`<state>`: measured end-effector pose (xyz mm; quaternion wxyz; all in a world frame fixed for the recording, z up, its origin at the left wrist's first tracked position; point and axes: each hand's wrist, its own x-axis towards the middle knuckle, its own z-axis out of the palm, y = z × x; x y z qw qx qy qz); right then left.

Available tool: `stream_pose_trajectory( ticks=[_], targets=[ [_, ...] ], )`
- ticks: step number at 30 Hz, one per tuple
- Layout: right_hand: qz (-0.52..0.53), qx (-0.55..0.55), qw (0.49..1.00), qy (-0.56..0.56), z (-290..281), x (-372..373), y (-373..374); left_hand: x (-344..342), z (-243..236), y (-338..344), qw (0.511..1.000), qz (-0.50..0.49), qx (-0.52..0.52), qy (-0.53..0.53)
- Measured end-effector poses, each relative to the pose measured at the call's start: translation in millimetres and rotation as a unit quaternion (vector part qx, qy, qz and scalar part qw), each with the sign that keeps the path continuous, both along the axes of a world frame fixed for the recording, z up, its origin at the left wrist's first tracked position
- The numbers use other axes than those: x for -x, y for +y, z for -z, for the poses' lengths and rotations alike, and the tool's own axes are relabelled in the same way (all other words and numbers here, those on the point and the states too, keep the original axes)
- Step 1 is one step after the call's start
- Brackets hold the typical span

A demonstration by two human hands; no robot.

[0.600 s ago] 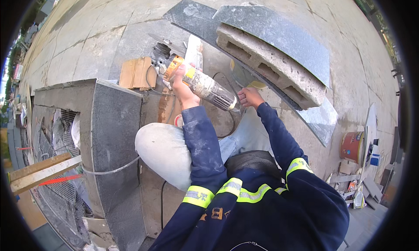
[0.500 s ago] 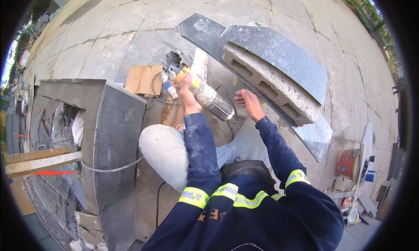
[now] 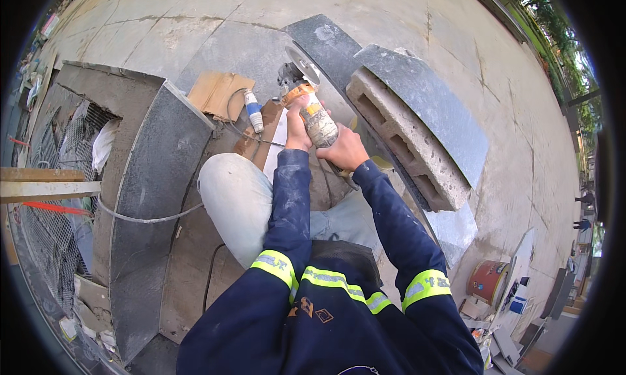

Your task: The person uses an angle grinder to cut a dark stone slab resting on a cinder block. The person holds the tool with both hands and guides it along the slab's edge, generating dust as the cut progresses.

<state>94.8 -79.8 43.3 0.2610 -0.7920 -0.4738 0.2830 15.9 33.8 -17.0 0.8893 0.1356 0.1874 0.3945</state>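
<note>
An angle grinder [image 3: 320,124], yellow and white with dust over its body, is held in front of me. My left hand [image 3: 299,123] wraps round it just behind the yellow head. Farther back, my right hand [image 3: 345,148] closes on the rear of the body. The round cutting disc [image 3: 303,65] points away from me, near the edge of a dark grey stone slab [image 3: 329,46]. On that slab rests a hollow concrete block [image 3: 407,140], with another grey slab [image 3: 427,104] lying over it. I cannot tell whether the disc touches the stone.
To my left stands a stone-clad box frame [image 3: 153,160] with wire mesh [image 3: 49,179] inside. Cardboard [image 3: 220,95] and a blue-and-white cable connector [image 3: 253,111] lie ahead on the left. A reddish bucket [image 3: 488,280] stands at the right. Cables run near my legs.
My right hand has moved left and taken hold of the grinder's rear. The grinder has shifted right and away from me, its disc now nearer the slab. My view has turned somewhat.
</note>
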Motion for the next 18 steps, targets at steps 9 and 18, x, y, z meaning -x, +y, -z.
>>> stream_pose_trajectory(
  ticks=[9,18],
  targets=[
    [0.037,0.061,0.997,-0.030,-2,1,8,-13,17,3,1.000,0.025,0.019,0.002],
    [0.051,0.064,0.995,-0.054,-3,1,12,-17,19,5,0.999,0.032,0.033,-0.008]
  ],
)
